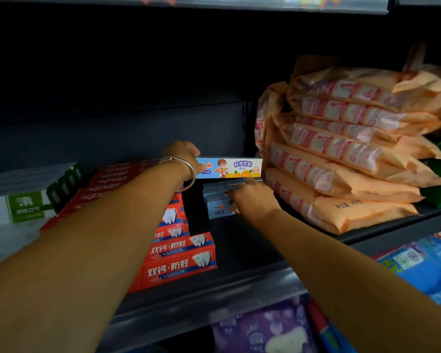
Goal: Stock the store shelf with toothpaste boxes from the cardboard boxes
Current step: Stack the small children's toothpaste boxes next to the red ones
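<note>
My left hand (182, 152), with a silver bangle on the wrist, grips the left end of a light-blue children's toothpaste box (236, 168) and holds it level above the dark shelf (239, 250). Just below it lies a small stack of the same blue boxes (215, 200). My right hand (252, 196) rests on top of that stack, its fingers stretched toward the stack's far end. A stepped pile of red toothpaste boxes (181, 261) fills the shelf to the left of the blue ones.
Orange plastic packs (341, 154) are piled high on the right, close to the blue boxes. Green-and-white boxes (23, 205) lie at the far left. Purple (265, 329) and blue packets (423, 268) sit on the shelf below. An upper shelf edge (265, 5) runs overhead.
</note>
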Available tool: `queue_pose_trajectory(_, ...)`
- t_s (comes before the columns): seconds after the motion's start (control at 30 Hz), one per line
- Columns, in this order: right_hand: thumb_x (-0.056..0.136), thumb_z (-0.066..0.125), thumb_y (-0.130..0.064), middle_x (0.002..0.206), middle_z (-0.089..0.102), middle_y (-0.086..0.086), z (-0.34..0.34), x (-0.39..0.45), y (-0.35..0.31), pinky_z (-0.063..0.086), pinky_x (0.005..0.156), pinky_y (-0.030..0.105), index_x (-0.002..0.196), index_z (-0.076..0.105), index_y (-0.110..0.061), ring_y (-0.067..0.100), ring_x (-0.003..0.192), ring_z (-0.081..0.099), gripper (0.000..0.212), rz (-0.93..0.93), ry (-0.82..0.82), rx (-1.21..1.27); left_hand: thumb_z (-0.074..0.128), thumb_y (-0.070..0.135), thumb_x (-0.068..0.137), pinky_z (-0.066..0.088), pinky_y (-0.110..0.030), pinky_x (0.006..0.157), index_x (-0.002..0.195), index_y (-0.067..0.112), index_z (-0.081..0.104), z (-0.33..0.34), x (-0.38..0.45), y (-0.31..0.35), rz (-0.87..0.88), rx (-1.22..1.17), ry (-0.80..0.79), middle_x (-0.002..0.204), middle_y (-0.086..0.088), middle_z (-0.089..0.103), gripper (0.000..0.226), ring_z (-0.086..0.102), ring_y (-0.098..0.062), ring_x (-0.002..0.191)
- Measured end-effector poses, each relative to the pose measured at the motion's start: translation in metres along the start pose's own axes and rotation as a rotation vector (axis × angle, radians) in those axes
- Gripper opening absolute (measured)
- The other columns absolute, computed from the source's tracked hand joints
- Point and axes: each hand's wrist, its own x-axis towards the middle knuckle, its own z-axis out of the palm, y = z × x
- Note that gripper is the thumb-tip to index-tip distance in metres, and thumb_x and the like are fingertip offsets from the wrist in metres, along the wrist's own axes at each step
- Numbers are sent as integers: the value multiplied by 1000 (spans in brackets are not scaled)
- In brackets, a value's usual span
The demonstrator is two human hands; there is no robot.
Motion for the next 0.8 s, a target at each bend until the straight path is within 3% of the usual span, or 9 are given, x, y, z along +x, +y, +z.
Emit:
queue_pose_trajectory(0.33, 96, 46, -17, 124, 56, 11, 0, 2, -4, 46, 91, 40, 126, 55, -11, 29, 122, 43, 32, 14, 12, -49, 67, 16, 85, 48, -34, 95, 116, 0, 62, 11, 8, 1, 6, 185, -24, 120, -15, 62, 35, 59, -28, 110)
queue_pose_trajectory(0.63, 96, 43, -11, 124, 56, 12, -7, -11, -1, 47, 89, 38, 125, 55, -9, 28, 116, 50, 32, 19, 32, -30, 72, 17, 81, 46, -28, 72, 114, 3, 64, 27, 15, 0, -20, 279, -26, 115, -13, 64, 37, 63, -27, 101)
queue_pose_trajectory(0.8, 96, 42, -9, 121, 59, 12, -9, -26, 8, 46, 87, 35, 119, 59, -8, 28, 114, 53, 29, 45, 35, -43, 71, 13, 81, 50, -31, 80, 114, 1, 63, 35, 13, 1, -20, 274, -37, 116, -16, 64, 36, 63, -29, 103)
